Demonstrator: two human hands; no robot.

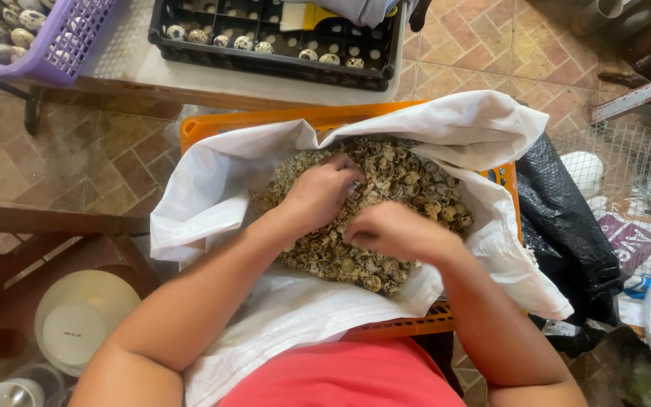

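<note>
A heap of broken speckled eggshells (408, 181) lies in a white woven sack (484, 128) that lines an orange plastic crate (212, 124) on my lap. My left hand (324, 190) rests on the heap with its fingers curled into the shells. My right hand (393, 230) is closed over the shells just right of it. Whether either hand grips something is hidden by the knuckles.
A black crate (265, 56) with small speckled eggs stands on a table ahead, a purple basket (69, 41) of eggs at far left. A black bag (566, 218) and wire cage (627, 158) are right; white bowls (77, 316) lie lower left by wooden rails.
</note>
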